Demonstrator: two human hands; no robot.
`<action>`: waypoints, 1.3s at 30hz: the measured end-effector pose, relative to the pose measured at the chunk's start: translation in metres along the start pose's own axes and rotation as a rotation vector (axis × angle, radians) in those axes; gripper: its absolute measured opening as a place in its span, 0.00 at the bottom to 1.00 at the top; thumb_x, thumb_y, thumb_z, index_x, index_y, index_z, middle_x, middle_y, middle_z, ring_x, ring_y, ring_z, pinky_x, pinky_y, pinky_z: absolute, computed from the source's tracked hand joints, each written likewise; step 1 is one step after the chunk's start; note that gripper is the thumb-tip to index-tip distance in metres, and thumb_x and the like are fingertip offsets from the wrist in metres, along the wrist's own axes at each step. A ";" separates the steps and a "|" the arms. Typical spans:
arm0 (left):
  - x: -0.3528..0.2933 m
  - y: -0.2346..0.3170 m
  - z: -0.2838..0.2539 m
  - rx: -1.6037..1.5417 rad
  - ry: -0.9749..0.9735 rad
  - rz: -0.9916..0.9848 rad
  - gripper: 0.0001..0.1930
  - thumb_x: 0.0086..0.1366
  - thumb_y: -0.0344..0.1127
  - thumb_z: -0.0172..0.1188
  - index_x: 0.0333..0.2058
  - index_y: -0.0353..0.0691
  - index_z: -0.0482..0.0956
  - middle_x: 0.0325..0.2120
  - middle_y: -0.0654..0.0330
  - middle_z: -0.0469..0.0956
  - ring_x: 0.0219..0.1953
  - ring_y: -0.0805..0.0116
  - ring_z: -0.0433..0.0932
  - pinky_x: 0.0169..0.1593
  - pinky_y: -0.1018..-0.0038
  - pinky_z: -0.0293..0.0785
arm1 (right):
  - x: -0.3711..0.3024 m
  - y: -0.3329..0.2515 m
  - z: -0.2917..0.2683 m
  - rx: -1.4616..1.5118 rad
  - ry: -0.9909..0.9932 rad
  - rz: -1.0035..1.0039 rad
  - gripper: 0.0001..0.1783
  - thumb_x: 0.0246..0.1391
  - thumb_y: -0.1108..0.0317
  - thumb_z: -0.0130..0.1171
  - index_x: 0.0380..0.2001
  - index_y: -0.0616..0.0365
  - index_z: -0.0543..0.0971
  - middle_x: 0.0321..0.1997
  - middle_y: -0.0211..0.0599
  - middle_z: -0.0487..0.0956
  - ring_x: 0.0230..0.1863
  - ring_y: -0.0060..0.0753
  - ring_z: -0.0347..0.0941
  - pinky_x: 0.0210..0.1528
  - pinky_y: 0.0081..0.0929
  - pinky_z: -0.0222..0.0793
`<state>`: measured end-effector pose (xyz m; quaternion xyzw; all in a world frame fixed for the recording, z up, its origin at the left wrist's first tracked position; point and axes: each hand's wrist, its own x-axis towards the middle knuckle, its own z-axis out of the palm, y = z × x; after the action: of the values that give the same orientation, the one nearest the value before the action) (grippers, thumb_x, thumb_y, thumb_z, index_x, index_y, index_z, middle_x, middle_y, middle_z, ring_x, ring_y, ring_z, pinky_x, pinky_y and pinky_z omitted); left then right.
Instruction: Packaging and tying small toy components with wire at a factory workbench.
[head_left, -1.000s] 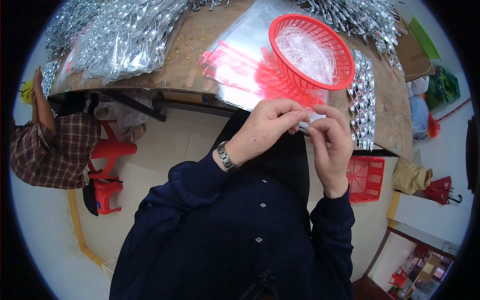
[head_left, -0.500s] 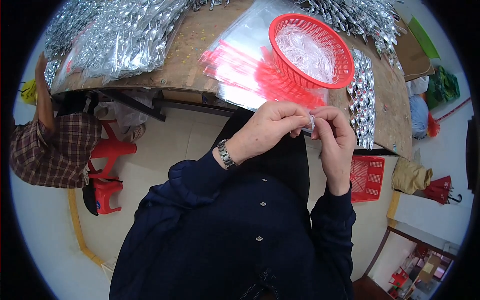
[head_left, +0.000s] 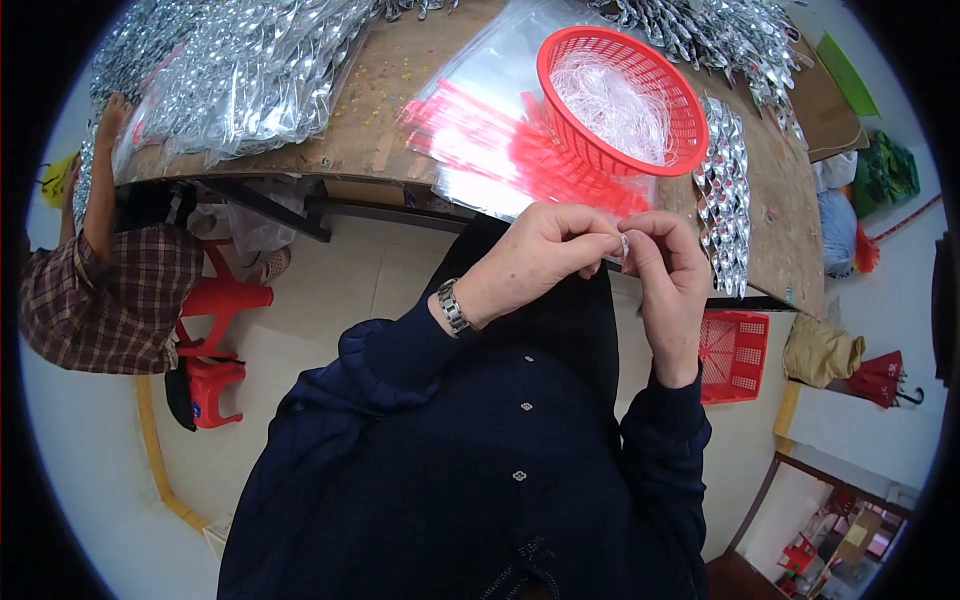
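Observation:
My left hand (head_left: 535,250) and my right hand (head_left: 672,290) meet just off the table's front edge. Thumb and forefinger of each are closed in a pinch, fingertips almost touching. Between them shows a small whitish piece (head_left: 625,243), mostly hidden and too small to name. Beyond my hands, flat clear plastic bags with red printed ends (head_left: 480,135) lie on the table, partly under a red plastic basket (head_left: 552,85) holding a tangle of fine whitish thread (head_left: 615,110). Right of the basket lies a bundle of twisted silver strips with red spots (head_left: 725,195).
Silver twisted pieces in clear bags (head_left: 255,90) cover the left of the wooden table (head_left: 385,75); more silver strips (head_left: 720,40) lie far right. A co-worker in a checked shirt (head_left: 120,300) sits at left by red stools (head_left: 218,390). A red crate (head_left: 735,355) stands below at right.
My hands stay together in nearly the same place, with only slight finger movement at the whitish piece. At left, the co-worker's arm has shifted a little to the right along the table.

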<state>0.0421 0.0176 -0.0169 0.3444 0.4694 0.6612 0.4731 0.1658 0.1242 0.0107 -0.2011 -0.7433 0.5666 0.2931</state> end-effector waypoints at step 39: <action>-0.003 -0.009 0.007 0.437 0.165 0.272 0.08 0.64 0.29 0.51 0.35 0.30 0.76 0.25 0.62 0.73 0.27 0.76 0.71 0.33 0.80 0.68 | -0.005 -0.007 0.008 -0.557 0.084 -0.275 0.03 0.48 0.79 0.58 0.27 0.63 0.74 0.26 0.43 0.73 0.28 0.43 0.72 0.30 0.31 0.67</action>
<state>0.0521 0.0181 -0.0230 0.4432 0.5876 0.6274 0.2545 0.1646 0.1133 0.0150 -0.1943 -0.8775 0.2875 0.3312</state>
